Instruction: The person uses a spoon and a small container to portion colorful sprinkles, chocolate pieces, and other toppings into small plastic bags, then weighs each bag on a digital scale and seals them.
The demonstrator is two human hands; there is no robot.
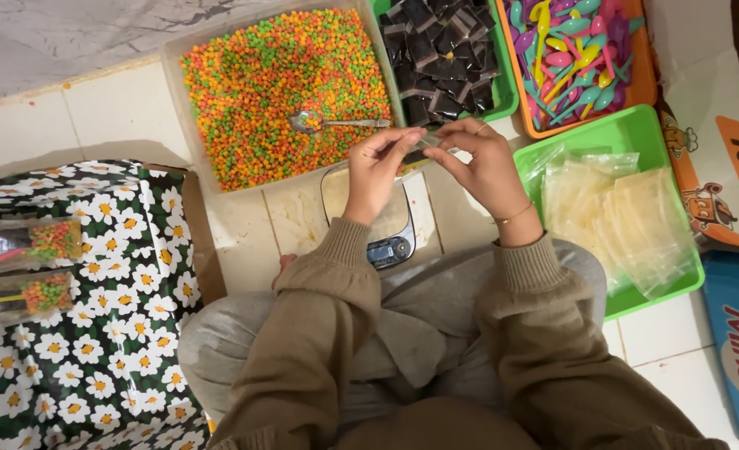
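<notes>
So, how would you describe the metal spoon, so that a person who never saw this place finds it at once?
Look at the big clear tub filled with tiny orange, green and red candy beads, just beyond the person's hands. The metal spoon lies on top of the beads near the tub's right side. Unlike the coloured plastic spoons in the orange tray, it is silver and alone.

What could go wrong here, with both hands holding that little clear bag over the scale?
The small clear bag is pinched between the left hand and the right hand above the kitchen scale; if it slips, whatever is in it could spill onto the scale. The tub of coloured candy beads lies just beyond the hands with a metal spoon resting in it; a sleeve might knock the spoon and scatter beads onto the floor tiles.
</notes>
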